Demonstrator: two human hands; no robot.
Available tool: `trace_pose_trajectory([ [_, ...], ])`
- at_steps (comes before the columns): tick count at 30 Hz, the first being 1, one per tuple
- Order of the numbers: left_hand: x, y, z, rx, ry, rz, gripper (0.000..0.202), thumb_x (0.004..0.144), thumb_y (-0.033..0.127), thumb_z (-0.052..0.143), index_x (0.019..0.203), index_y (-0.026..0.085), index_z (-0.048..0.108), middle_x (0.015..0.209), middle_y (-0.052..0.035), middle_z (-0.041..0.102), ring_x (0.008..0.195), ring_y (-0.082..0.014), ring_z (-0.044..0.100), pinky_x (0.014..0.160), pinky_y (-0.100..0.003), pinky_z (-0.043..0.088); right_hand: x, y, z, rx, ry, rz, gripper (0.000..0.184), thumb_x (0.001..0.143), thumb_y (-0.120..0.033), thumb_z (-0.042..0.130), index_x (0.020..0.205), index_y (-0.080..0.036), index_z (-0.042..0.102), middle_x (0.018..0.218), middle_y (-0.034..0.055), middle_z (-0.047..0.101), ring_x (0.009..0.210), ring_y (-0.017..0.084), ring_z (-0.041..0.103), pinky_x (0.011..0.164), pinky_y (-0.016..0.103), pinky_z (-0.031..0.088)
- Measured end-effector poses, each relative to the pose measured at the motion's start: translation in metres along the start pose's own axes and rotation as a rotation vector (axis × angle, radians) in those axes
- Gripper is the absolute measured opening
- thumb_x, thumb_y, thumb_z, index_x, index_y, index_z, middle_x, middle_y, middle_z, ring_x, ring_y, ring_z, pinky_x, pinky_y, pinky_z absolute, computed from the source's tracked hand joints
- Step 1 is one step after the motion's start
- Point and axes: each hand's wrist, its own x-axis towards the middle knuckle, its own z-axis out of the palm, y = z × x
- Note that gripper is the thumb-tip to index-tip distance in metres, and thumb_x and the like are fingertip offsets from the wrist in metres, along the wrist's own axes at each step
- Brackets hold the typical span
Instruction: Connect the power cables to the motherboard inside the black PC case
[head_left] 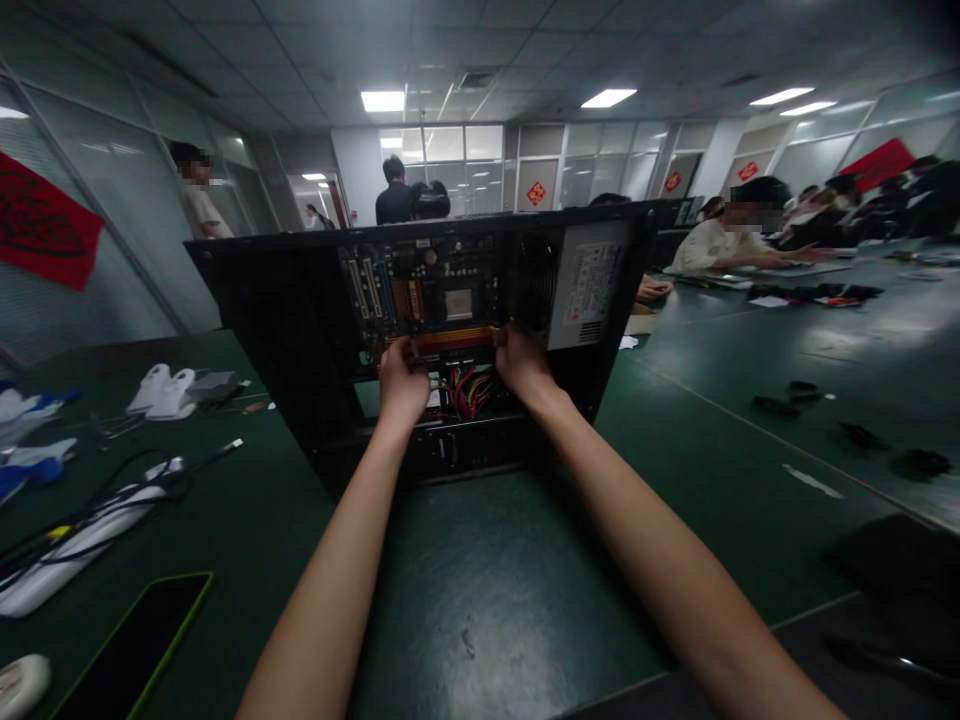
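An open black computer case [285,300] lies on the dark green table [487,580], its motherboard [427,285] facing me. Both my arms reach into it. My left hand [401,380] is closed at the left end of a long memory stick [455,338] seated in the orange slots. My right hand [521,362] pinches the right end of the same stick. A bundle of red, yellow and black wires [471,390] hangs just below my hands. The grey power supply [589,285] sits in the case to the right of my right hand.
A phone with a green edge [131,650] lies at the near left, beside a white power strip with cables [82,535]. White objects [169,392] lie further left. Small black parts [855,435] lie scattered on the right. Other people sit at the far right and stand behind the case.
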Motion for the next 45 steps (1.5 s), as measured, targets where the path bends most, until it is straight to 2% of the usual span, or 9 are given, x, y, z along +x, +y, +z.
trace_pose_trajectory([
  [6,0.003,-0.002,0.001,-0.048,0.001,-0.012,0.052,0.075,0.000,0.052,0.125,0.015,0.055,0.120,-0.0117,0.064,0.104,-0.0208,0.066,0.098,-0.037,0.052,-0.001,0.000,0.000,-0.006,-0.006,-0.005,0.031,0.091,-0.007,0.036,0.110,-0.011,0.060,0.107,0.0168,0.067,0.100,0.027,0.061,0.091,0.034,0.044],
  [11,0.005,-0.003,0.001,-0.065,0.044,0.017,0.048,0.076,0.002,0.053,0.120,0.018,0.057,0.118,-0.0089,0.065,0.105,-0.0193,0.066,0.099,-0.035,0.051,-0.007,-0.007,0.000,-0.012,0.021,0.007,0.029,0.095,-0.015,0.040,0.118,-0.009,0.055,0.118,0.0211,0.064,0.106,0.029,0.059,0.091,0.035,0.044],
  [17,0.006,0.001,0.001,-0.051,0.052,0.053,0.044,0.077,0.004,0.055,0.119,0.019,0.058,0.119,-0.0090,0.065,0.107,-0.0196,0.065,0.099,-0.034,0.051,-0.014,-0.009,-0.004,-0.008,0.043,-0.004,0.038,0.091,-0.005,0.036,0.126,-0.008,0.049,0.118,0.0208,0.064,0.104,0.028,0.061,0.089,0.034,0.046],
  [23,0.003,0.006,0.001,-0.032,0.058,0.052,0.039,0.079,0.006,0.057,0.116,0.017,0.059,0.113,-0.0096,0.067,0.106,-0.0209,0.065,0.098,-0.037,0.051,-0.014,-0.005,-0.004,0.053,0.072,-0.097,0.052,0.087,0.001,0.033,0.137,-0.007,0.044,0.132,0.0206,0.059,0.123,0.026,0.055,0.103,0.035,0.042],
  [29,0.003,0.003,0.001,-0.050,0.040,0.019,0.041,0.076,0.006,0.056,0.116,0.017,0.061,0.117,-0.0092,0.067,0.106,-0.0199,0.066,0.098,-0.034,0.052,-0.011,-0.002,0.001,0.046,0.028,-0.059,0.059,0.083,0.004,0.035,0.140,-0.006,0.047,0.134,0.0205,0.060,0.127,0.027,0.054,0.108,0.037,0.039],
  [38,0.004,0.001,-0.001,-0.053,0.007,-0.021,0.045,0.078,0.010,0.056,0.122,0.015,0.064,0.123,-0.0124,0.067,0.108,-0.0218,0.067,0.100,-0.035,0.052,-0.004,0.003,0.003,0.204,-0.033,0.047,0.048,0.087,-0.001,0.033,0.124,-0.013,0.061,0.127,0.0141,0.067,0.120,0.024,0.060,0.101,0.032,0.045],
  [45,0.003,0.004,-0.004,-0.071,-0.006,-0.070,0.041,0.080,0.011,0.053,0.118,0.014,0.067,0.119,-0.0092,0.071,0.111,-0.0216,0.067,0.103,-0.037,0.049,-0.005,0.002,0.000,0.286,-0.025,0.119,0.049,0.094,-0.006,0.030,0.136,-0.010,0.056,0.140,0.0149,0.060,0.132,0.019,0.054,0.111,0.030,0.038],
])
